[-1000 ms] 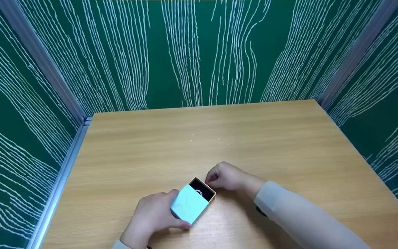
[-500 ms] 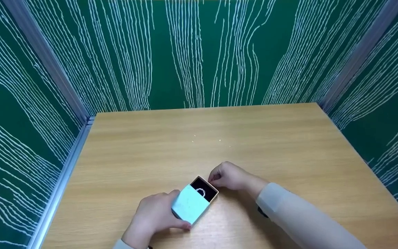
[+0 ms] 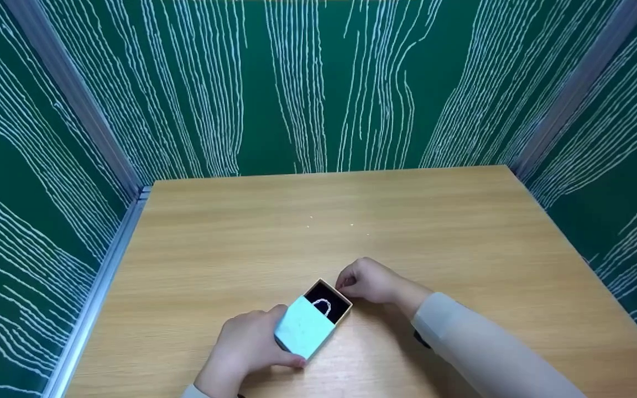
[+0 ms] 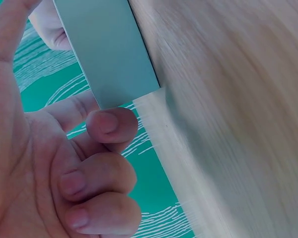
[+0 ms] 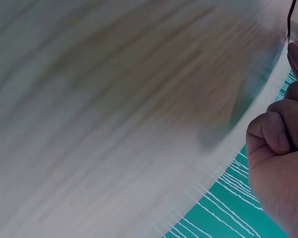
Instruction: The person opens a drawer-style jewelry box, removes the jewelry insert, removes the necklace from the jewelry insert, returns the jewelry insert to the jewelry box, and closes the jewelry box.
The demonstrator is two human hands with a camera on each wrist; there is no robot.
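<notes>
A turquoise slide-out gift box [image 3: 304,327] is held slanted near the table's front by my left hand [image 3: 252,338]. The thumb lies along its near side and the fingers reach behind the far side. From the sleeve's upper right end projects the inner tray [image 3: 343,311], dark inside with a pale rim. A silvery ring-shaped piece of jewellery [image 3: 327,303] stands in it, partly covered by the sleeve. My right hand [image 3: 371,281], fingers curled, pinches at the tray's outer end. In the right wrist view its fingertips meet a thin dark strip [image 5: 290,20] there.
The wooden table [image 3: 213,237] carries several tiny pale specks beyond the hands. Green panels [image 3: 340,83] with white wavy lines enclose its back and sides, with metal posts [image 3: 75,88] at the corners.
The inner tray has slid farther out of the sleeve, up and right, with my right hand moving slightly along. More of the jewellery shows. My left hand keeps its grip.
</notes>
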